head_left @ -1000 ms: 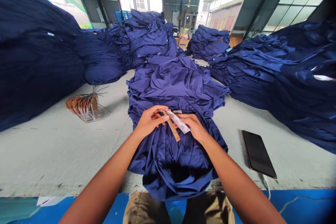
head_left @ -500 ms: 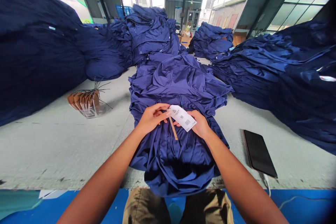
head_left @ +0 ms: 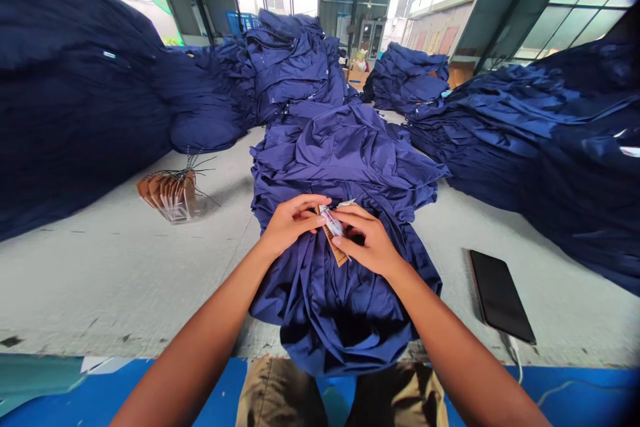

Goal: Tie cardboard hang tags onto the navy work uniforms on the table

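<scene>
Far to the left of the fingers, a huge heap of dark blue clothes (head_left: 75, 80) rises from the pale grey counter (head_left: 110, 287). Closer to the fingers on that side sits a bunch of brown tags (head_left: 167, 195) with thin black strings, in a clear holder (head_left: 176, 212). Next comes the left hand (head_left: 293, 223). Its fingers (head_left: 305, 203) are curled in and pinch the top of a brown card tag (head_left: 333, 247). Just right of those fingers, a white paper tag (head_left: 331, 221) lies on the brown one. The right hand (head_left: 365, 240) bends over both, with its fingers closed on the white tag. The fingers hide part of each tag. Both tags are held just above a soft blue garment (head_left: 325, 307). They look thin and very light and would bend easily, so their edges look like the best place to pinch. The counter looks flat and hard. Right of the fingers lies a black phone (head_left: 500, 297) with a white cord (head_left: 515, 357), and past it is another big blue heap (head_left: 545, 133).
</scene>
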The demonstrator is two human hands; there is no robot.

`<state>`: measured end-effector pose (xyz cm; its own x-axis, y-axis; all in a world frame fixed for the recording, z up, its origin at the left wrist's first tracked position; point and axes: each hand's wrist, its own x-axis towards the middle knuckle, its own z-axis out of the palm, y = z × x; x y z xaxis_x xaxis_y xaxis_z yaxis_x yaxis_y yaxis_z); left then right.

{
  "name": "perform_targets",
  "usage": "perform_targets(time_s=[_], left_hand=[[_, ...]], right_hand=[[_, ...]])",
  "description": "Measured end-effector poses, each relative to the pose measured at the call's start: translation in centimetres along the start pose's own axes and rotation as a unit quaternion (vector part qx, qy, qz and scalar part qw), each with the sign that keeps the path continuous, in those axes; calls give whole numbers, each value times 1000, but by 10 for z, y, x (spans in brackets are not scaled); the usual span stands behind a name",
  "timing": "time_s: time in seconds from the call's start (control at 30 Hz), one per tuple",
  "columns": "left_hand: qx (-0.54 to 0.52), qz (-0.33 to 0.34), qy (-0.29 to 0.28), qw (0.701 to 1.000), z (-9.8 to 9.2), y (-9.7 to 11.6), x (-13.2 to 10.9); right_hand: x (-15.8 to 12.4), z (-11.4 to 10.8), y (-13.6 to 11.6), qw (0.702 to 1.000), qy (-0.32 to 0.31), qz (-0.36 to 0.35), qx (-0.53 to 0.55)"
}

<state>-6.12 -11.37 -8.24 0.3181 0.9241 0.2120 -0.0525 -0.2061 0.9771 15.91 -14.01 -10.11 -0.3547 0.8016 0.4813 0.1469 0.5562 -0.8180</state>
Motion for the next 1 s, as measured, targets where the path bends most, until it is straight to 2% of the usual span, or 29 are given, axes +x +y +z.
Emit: perform_targets(time_s=[0.07, 0.17, 0.37, 0.47, 0.6, 0.7, 0.8, 0.9, 1.0], left_hand=[[-29, 8, -11, 999, -2, -1, 0], [-66, 29, -20, 997, -4, -2, 0], [-86, 53, -3, 995, -2, -4, -1], [-87, 53, 21, 995, 0, -3, -1], [-87, 41, 90, 991, 3, -1, 0], [-92, 39, 130, 986, 4, -1, 1], [-111, 35, 146, 982, 4, -3, 2], [-138, 26, 168, 976, 2, -3, 3], [-152, 19, 161, 975, 0, -1, 3]], right_hand=[[-2, 3, 0, 997, 13, -37, -59], [-4, 6, 3, 995, 20, -59, -81], [-5, 11, 2, 983, 24, -92, -158], [-5, 12, 1, 974, 48, -114, -191], [-6, 7, -1, 962, 69, -136, -227], [-7, -3, -8, 954, 42, -140, -264], [-7, -14, -19, 942, -4, -134, -308], [-8, -24, -28, 935, -21, -119, -333], [-8, -33, -32, 934, -35, -111, -339]])
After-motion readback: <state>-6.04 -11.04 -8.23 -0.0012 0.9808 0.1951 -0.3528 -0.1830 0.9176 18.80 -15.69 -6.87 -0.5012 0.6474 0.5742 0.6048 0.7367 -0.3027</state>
